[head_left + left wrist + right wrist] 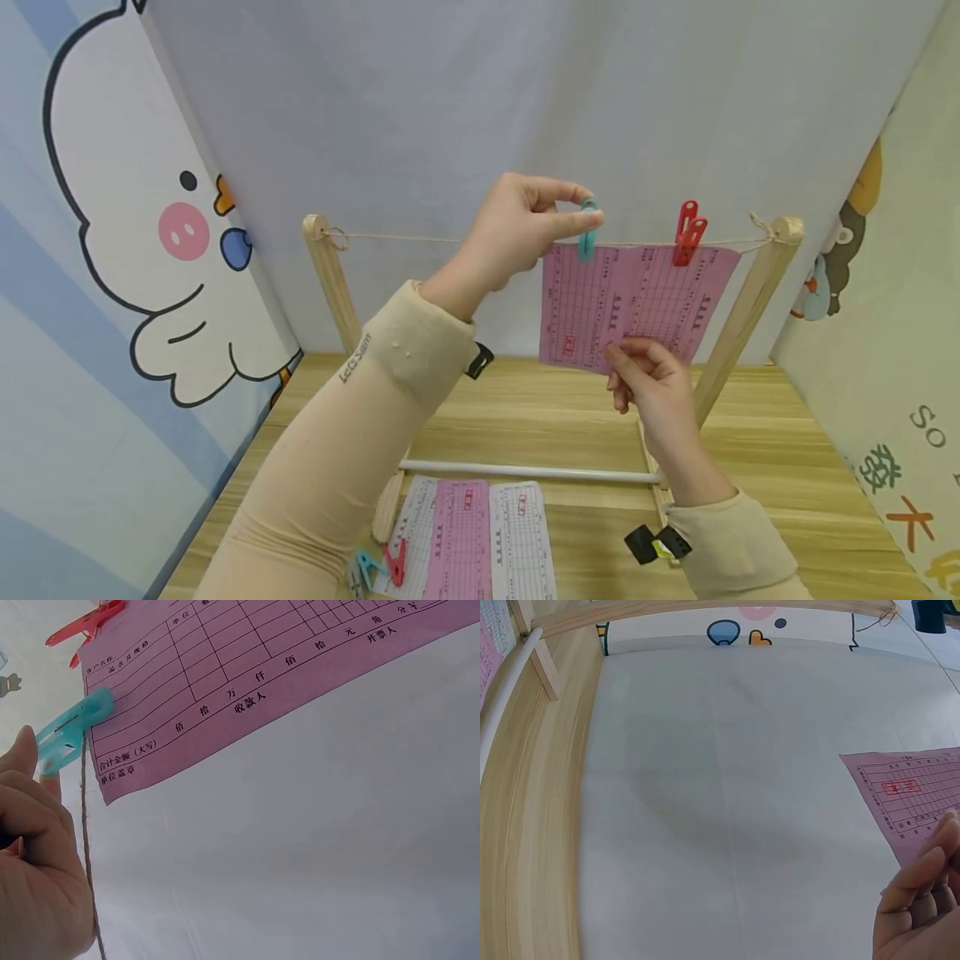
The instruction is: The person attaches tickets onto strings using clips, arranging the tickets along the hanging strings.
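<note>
A pink receipt form (pixel 577 308) hangs from a thin string (pixel 405 239). Near its top right corner a red clothespin (pixel 686 237) clips it to the string. My left hand (pixel 517 225) pinches a teal clothespin (pixel 587 242) by its handles, between thumb and index finger. In the left wrist view the teal clothespin (pixel 79 727) sits over the paper's edge and the string. Lower down, my right hand (pixel 652 383) pinches the bottom edge of the pink form between thumb and fingers. The right wrist view shows that hand (pixel 922 900) on the form (pixel 900 795).
Wooden posts (pixel 750 317) hold the string at both ends, and a white rod (pixel 525 472) joins the frame below. White and pink forms (pixel 459 542) lie on the wooden table (pixel 810 483). Beside them are another red clothespin (pixel 396 562) and another teal clothespin (pixel 367 568).
</note>
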A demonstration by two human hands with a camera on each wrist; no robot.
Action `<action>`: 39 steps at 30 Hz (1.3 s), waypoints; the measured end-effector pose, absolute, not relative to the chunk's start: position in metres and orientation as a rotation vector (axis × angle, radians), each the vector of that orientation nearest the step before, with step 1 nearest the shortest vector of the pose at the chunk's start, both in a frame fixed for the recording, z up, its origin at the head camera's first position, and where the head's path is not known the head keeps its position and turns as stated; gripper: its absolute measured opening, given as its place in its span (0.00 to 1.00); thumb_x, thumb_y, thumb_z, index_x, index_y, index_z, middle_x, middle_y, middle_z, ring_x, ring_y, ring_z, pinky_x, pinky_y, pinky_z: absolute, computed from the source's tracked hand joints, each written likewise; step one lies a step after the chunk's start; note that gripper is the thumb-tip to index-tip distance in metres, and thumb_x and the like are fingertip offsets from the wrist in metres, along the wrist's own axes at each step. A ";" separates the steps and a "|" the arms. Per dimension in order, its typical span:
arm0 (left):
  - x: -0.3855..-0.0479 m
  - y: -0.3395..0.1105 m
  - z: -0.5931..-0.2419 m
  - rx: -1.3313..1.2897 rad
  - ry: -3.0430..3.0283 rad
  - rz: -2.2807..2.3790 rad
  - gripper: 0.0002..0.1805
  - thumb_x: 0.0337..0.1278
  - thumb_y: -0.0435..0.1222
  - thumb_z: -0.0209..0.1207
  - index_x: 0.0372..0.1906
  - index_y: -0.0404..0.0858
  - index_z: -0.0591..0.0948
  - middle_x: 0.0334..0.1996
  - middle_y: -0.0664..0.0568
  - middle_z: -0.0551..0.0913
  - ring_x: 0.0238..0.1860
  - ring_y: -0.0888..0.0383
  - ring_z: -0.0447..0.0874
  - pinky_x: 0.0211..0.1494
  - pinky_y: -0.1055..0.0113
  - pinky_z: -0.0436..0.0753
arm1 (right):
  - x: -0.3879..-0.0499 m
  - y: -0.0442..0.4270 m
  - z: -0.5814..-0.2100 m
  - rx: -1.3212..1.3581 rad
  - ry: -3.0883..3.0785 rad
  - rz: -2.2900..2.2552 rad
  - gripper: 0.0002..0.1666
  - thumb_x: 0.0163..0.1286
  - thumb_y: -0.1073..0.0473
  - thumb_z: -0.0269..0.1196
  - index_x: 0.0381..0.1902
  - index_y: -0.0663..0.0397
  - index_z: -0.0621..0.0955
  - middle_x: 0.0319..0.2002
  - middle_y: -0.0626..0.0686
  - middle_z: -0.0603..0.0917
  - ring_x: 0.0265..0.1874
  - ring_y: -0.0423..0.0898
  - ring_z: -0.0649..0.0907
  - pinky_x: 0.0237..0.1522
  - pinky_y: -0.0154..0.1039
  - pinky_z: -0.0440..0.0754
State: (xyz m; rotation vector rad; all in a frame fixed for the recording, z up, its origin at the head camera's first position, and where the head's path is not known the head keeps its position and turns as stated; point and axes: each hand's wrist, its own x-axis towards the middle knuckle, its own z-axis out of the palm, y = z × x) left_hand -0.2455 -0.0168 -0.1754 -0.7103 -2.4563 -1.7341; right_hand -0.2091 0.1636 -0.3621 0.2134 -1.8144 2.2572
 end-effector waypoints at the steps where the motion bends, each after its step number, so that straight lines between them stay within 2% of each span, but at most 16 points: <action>1: -0.245 -0.017 -0.176 -0.704 -2.466 -1.735 0.15 0.60 0.37 0.67 0.51 0.37 0.85 0.09 0.59 0.59 0.11 0.65 0.50 0.17 0.71 0.54 | -0.209 0.163 -0.362 0.213 -1.825 2.255 0.10 0.73 0.65 0.59 0.34 0.43 0.81 0.16 0.43 0.79 0.10 0.36 0.73 0.16 0.27 0.71; 6: -0.245 -0.018 -0.175 -0.691 -2.530 -1.689 0.17 0.60 0.38 0.67 0.54 0.37 0.84 0.09 0.59 0.60 0.11 0.64 0.50 0.17 0.71 0.55 | -0.209 0.163 -0.362 0.207 -1.872 2.228 0.07 0.73 0.63 0.60 0.35 0.45 0.81 0.17 0.43 0.79 0.11 0.36 0.72 0.16 0.28 0.71; 14: -0.245 -0.020 -0.172 -0.643 -2.656 -1.604 0.22 0.58 0.40 0.69 0.57 0.40 0.83 0.09 0.58 0.60 0.10 0.63 0.51 0.17 0.70 0.57 | -0.208 0.162 -0.362 0.210 -1.855 2.224 0.11 0.72 0.67 0.59 0.34 0.43 0.82 0.16 0.43 0.79 0.10 0.35 0.72 0.15 0.27 0.71; 28: -0.242 -0.023 -0.169 -0.646 -2.685 -1.573 0.24 0.58 0.41 0.69 0.59 0.42 0.81 0.10 0.57 0.63 0.10 0.63 0.53 0.17 0.69 0.59 | -0.204 0.162 -0.363 0.202 -1.859 2.237 0.07 0.73 0.64 0.60 0.36 0.45 0.81 0.17 0.43 0.79 0.11 0.36 0.72 0.16 0.27 0.71; 39: -0.239 -0.032 -0.171 -0.656 -2.676 -1.595 0.25 0.57 0.41 0.69 0.60 0.42 0.80 0.11 0.57 0.61 0.11 0.62 0.52 0.18 0.69 0.59 | -0.193 0.167 -0.369 0.130 -1.907 2.218 0.02 0.73 0.60 0.61 0.40 0.48 0.81 0.17 0.44 0.79 0.11 0.37 0.71 0.16 0.29 0.71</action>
